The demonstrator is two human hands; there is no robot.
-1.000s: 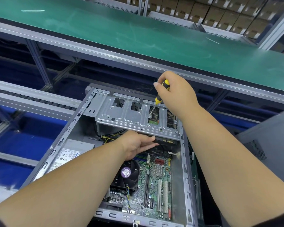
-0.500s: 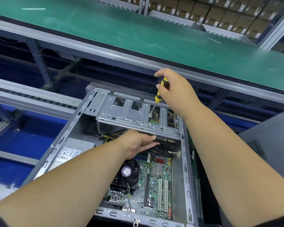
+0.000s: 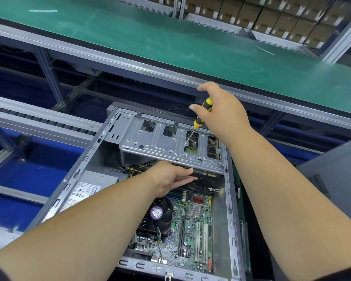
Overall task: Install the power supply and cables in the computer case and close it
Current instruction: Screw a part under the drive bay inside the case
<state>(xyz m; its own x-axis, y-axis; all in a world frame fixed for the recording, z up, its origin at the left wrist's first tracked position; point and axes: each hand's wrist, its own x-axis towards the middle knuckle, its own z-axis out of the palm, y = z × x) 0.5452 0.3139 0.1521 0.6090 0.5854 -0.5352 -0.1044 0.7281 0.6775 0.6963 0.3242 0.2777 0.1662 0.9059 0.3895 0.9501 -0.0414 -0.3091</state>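
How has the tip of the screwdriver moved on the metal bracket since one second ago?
No. The screwdriver tip sits at the same screw hole on the metal bracket; only the right hand regrips its handle.

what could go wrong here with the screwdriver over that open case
1. The right hand grips the screwdriver with index finger and thumb lifted off, tip on a screw in the drive cage. The tip could slip off.
2. A loose screw might drop onto the exposed motherboard below.
3. The left hand reaches under the cage by the yellow cables; it could catch on sheet-metal edges.
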